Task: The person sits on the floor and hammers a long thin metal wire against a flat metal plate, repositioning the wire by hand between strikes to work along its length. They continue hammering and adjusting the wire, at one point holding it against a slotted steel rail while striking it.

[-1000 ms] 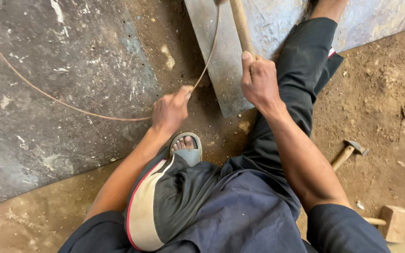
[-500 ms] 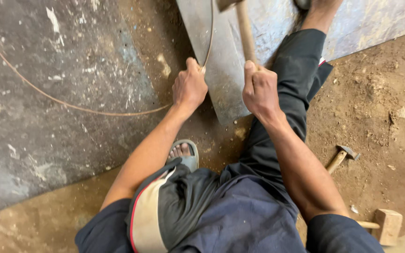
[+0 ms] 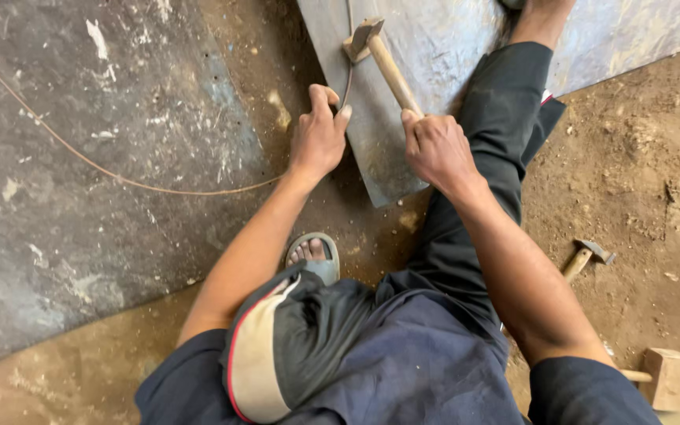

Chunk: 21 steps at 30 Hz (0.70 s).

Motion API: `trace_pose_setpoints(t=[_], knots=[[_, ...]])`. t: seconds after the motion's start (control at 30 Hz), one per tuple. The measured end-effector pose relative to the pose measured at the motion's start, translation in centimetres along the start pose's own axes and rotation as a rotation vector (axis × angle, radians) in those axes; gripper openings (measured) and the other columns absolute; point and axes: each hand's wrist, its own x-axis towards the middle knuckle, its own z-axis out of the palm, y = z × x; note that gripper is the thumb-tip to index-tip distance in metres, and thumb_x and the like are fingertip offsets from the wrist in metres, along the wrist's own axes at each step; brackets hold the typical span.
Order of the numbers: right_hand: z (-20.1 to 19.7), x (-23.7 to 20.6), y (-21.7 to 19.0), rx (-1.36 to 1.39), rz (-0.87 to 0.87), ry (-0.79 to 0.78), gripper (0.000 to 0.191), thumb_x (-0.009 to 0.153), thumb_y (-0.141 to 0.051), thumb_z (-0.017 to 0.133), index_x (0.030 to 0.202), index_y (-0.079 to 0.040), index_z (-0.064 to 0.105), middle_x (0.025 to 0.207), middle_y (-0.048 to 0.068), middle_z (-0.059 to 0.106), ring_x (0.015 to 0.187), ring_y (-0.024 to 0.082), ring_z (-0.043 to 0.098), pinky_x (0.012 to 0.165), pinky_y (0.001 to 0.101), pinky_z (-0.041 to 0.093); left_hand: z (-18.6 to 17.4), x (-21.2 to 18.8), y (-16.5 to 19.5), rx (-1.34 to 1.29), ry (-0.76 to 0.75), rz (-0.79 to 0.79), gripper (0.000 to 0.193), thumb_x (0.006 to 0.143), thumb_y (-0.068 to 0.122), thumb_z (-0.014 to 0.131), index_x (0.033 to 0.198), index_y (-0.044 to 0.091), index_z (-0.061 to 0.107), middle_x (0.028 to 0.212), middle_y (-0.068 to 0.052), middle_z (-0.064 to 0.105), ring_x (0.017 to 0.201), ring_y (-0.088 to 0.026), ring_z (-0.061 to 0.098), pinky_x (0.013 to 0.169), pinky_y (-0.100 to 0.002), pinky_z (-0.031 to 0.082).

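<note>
Two metal sheets lie on the dirt floor: a dark sheet at left, a grey sheet at top. Left hand closed, pinching a wire at the grey sheet's near edge. Right hand wrapped tight around a hammer, its head resting on the grey sheet. Spare hammer and wooden mallet at right.

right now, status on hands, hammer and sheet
Right hand gripping hammer, head on metal sheet. Left hand pinching wire at sheet edge. Nothing in the way.
</note>
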Motion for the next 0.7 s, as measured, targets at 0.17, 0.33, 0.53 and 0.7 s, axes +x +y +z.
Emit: trace_pose_setpoints(t=[0.17,0.33,0.53,0.7], knots=[[0.8,0.3,1.1,0.034,-0.054,0.027,0.05,0.11,-0.02,0.054,0.068,0.006,0.06,0.074,0.029,0.06,0.067,0.05,0.06,0.062,0.0552,0.046,-6.9,-7.7,-5.1,0.35,-0.162,0.195,0.013,0.106,0.019,0.056,0.119,0.017,0.059,0.082,-0.015,0.073,0.064,-0.036,0.072,0.052,-0.049,0.056],[1.3,-0.5,-0.2,0.151,0.028,0.032,0.051,0.112,-0.022,0.052,0.071,0.008,0.058,0.073,0.028,0.059,0.062,0.047,0.059,0.06,0.0523,0.043,-8.0,-9.7,-7.3,0.383,0.009,0.366,0.02,0.1,0.005,0.056,0.113,0.016,0.067,0.086,-0.011,0.074,0.06,-0.032,0.071,0.049,-0.046,0.055],[0.2,0.2,-1.4,0.113,-0.046,0.147,0.047,0.113,-0.021,0.05,0.075,0.007,0.056,0.075,0.026,0.058,0.065,0.047,0.058,0.061,0.0514,0.044,-3.3,-5.7,-5.2,0.303,0.134,0.366,0.014,0.101,0.011,0.056,0.113,0.014,0.064,0.086,-0.015,0.073,0.074,-0.043,0.07,0.06,-0.056,0.053],[-0.4,0.5,-0.4,0.231,0.086,0.197,0.046,0.112,-0.021,0.047,0.075,0.007,0.053,0.065,0.026,0.052,0.055,0.045,0.056,0.059,0.0519,0.042,-1.8,-3.8,-3.7,0.299,0.137,0.292,0.013,0.103,0.012,0.054,0.114,0.013,0.06,0.086,-0.018,0.073,0.077,-0.045,0.071,0.061,-0.059,0.052]])
